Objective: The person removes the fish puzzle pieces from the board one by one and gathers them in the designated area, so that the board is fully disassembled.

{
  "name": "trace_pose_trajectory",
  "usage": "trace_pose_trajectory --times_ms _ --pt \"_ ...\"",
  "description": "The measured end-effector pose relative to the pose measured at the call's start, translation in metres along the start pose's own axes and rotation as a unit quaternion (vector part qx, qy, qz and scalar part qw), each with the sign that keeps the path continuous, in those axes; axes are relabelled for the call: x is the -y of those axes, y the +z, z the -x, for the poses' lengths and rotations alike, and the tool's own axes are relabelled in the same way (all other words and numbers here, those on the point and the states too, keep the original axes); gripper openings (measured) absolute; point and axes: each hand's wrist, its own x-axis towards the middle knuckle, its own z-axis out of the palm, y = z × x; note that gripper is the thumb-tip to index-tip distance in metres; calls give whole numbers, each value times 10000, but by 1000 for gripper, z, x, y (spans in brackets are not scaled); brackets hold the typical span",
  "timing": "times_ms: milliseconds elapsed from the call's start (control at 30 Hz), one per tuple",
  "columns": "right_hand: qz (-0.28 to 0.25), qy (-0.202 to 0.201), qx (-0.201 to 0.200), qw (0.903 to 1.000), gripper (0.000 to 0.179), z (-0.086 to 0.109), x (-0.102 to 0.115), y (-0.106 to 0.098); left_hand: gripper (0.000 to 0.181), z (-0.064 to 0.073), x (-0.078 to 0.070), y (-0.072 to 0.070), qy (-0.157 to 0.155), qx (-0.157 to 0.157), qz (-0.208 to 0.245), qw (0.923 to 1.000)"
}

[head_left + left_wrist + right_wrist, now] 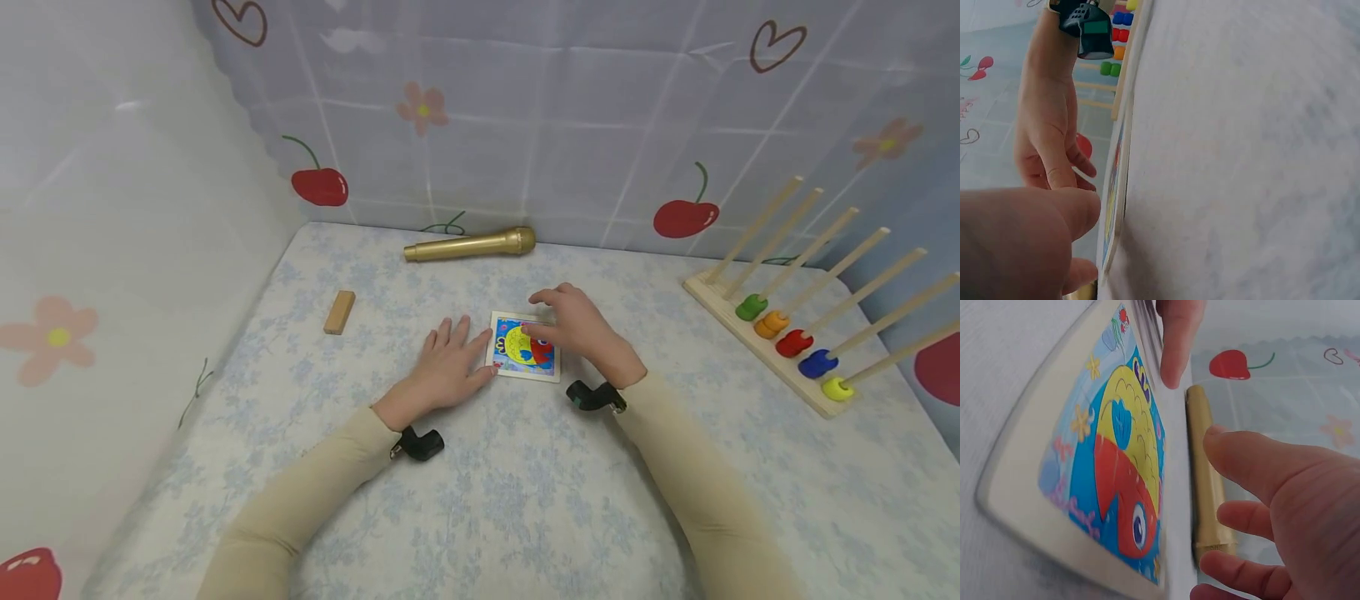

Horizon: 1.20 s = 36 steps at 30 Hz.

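Note:
A small square picture board (516,345) with a pale frame lies flat on the table, showing a yellow and red fish on blue. My left hand (448,367) is spread palm down at its left side, with thumb and fingertips at the frame's edge. Above the board's right part hovers my right hand (585,327), its fingers loosely bent and partly covering the picture. In the right wrist view nothing sits between the right thumb and fingers, and the fish picture (1129,444) shows almost whole. The left wrist view shows the board (1116,194) edge-on beside the left thumb.
A gold microphone (468,245) lies at the back of the table. On the left is a small wooden block (340,312). At the right stands a wooden rack (765,346) with tall pegs and coloured beads. Patterned curtains surround the table (480,508).

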Motion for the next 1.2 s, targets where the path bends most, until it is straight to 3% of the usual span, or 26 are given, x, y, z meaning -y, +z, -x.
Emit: trace_pose_trajectory --times_ms 300,700,1200 --pt "-105 -115 112 9998 47 -13 8 13 64 -1 2 9 116 -256 156 9995" --pt "-114 38 453 9989 38 -23 17 22 63 -2 5 17 208 -482 164 9985" --pt "-52 220 528 9983 38 -27 21 23 62 -1 6 17 334 -696 209 9968"
